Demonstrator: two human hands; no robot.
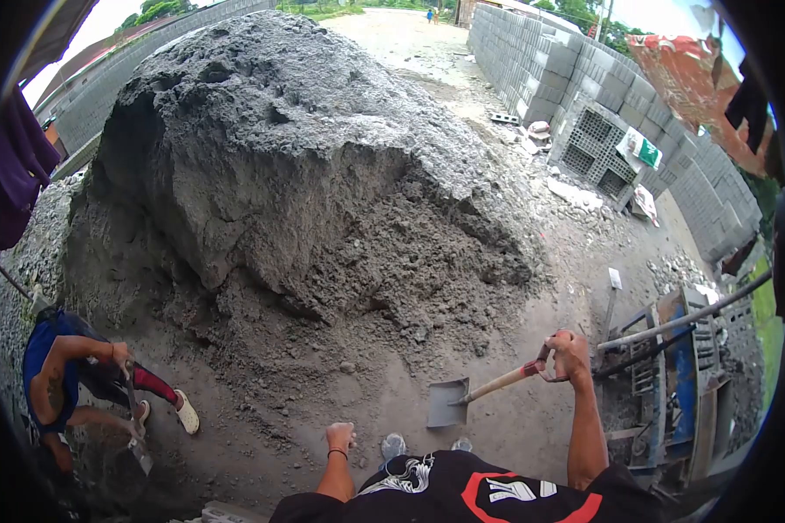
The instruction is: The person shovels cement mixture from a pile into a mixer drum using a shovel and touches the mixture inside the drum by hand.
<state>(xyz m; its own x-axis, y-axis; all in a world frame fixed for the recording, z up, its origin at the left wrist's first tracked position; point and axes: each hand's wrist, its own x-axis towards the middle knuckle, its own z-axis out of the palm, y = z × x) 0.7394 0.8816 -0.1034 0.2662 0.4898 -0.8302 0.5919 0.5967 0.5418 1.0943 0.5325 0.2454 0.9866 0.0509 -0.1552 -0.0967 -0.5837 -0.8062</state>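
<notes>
My right hand [570,356] is wrapped round the red D-shaped grip of a shovel [495,383]. The shovel's wooden shaft slants down to the left, and its flat grey blade [448,404] is at the ground in front of my feet. My left hand [341,437], with a dark band at the wrist, is closed in a fist, apart from the shovel; nothing shows in it. Ahead of both hands rises a large heap of grey sand [305,174], its near face cut steep and crumbled at the base.
At the left a co-worker [70,366] in blue bends over another shovel [139,453]. To my right stands a metal machine frame [672,383] with a long bar reaching toward me. Stacked concrete blocks [549,70] and a block with square holes [595,148] are at the back right.
</notes>
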